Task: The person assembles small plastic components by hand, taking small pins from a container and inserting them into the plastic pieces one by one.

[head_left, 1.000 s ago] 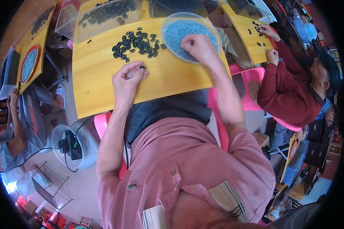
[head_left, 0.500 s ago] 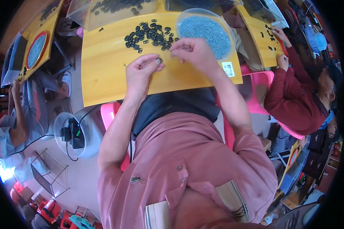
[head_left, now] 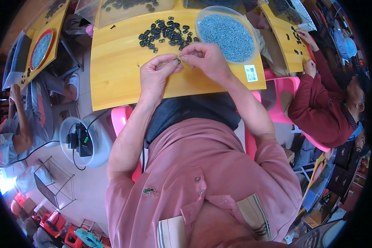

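Small black piece [head_left: 177,60] pinched at left grip [head_left: 155,76] fingertips, over the bench [head_left: 120,74], right grip [head_left: 206,62] fingertips just beside it; exact shape and tilt hidden by fingers. Loose black parts [head_left: 174,36], oval and blocky, scattered heap on bench beyond it. Slim silvery-blue metal pieces [head_left: 225,37] jumbled in round clear tub [head_left: 256,51], right of heap.

Pink s/s shirt [head_left: 173,165], striped beige collar [head_left: 172,233], dk trousers [head_left: 194,106]

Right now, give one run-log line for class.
left fingers: pinch black piece; right fingers: close by, hold unclear; black pile: on table; tub: right of pile, metal pieces inside
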